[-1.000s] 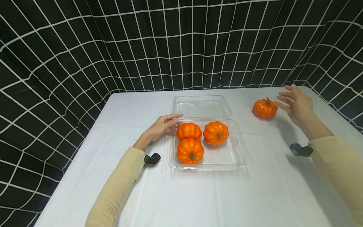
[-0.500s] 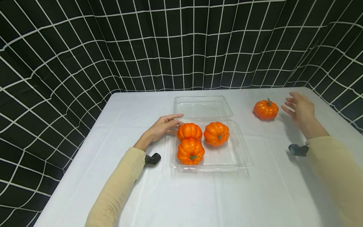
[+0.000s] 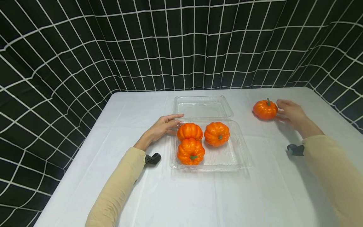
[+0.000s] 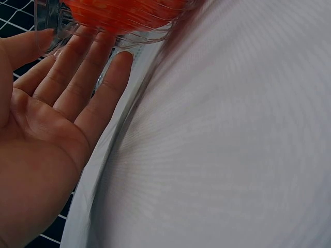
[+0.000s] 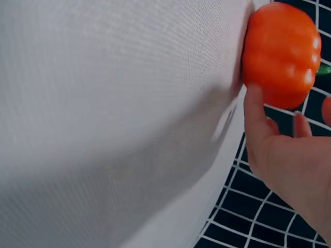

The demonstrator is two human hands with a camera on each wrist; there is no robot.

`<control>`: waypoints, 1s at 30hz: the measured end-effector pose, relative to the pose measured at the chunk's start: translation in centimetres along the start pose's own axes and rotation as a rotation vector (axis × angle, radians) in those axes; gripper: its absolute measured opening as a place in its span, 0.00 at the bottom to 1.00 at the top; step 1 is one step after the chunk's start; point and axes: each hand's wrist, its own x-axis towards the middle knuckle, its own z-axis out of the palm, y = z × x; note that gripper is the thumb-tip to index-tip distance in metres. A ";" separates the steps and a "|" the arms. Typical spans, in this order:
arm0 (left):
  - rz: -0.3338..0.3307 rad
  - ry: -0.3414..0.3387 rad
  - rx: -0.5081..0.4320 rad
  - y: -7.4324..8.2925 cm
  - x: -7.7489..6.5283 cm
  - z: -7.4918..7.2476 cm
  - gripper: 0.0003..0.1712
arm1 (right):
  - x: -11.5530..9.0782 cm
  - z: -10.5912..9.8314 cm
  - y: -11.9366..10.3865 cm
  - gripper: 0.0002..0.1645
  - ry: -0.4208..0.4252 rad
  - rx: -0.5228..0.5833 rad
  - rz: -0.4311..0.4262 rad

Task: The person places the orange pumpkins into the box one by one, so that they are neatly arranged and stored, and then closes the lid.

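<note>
So from my end of the rig, the lone orange pumpkin [image 3: 265, 109] sits at the upper right of the head view, green stem up, on the white cloth [image 3: 215, 195]. The person's right hand [image 3: 292, 113] is right up against its right side, fingers loosely bent and spread. My right wrist feed has one fingertip at the pumpkin's lower left and the thumb apart at the right edge, though I can't tell how firm that contact is. Over near the middle of the head view, the left hand [image 3: 160, 127] has its fingers fairly straight and fanned out at the left side of a clear plastic container [image 3: 221, 157]. On the left wrist cam I've got fingertips by the plastic wall and the thumb at its rim, upper left. The container's lid [image 3: 204, 107] is folded back flat behind it, higher in the frame. Three more pumpkins are inside: a rear-left one [image 3: 189, 130] touching a front-left one [image 3: 191, 152], plus a third [image 3: 216, 134] just to their right. Both sleeves are tan, and a black backdrop [image 3: 193, 44] with a white grid fills the top.
</note>
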 end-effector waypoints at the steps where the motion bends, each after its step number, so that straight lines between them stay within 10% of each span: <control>1: 0.003 -0.003 -0.001 0.0 0.0 0.0 0.26 | 0.0 0.1 0.0 0.44 -0.012 -0.024 0.000; 17: 0.002 -0.007 -0.015 -0.2 0.2 -0.1 0.25 | 0.5 -0.4 0.0 0.60 -0.289 -0.022 0.040; 30: -0.004 -0.003 0.002 -0.1 0.1 -0.1 0.26 | 0.3 -0.6 0.1 0.60 -0.246 -0.130 -0.019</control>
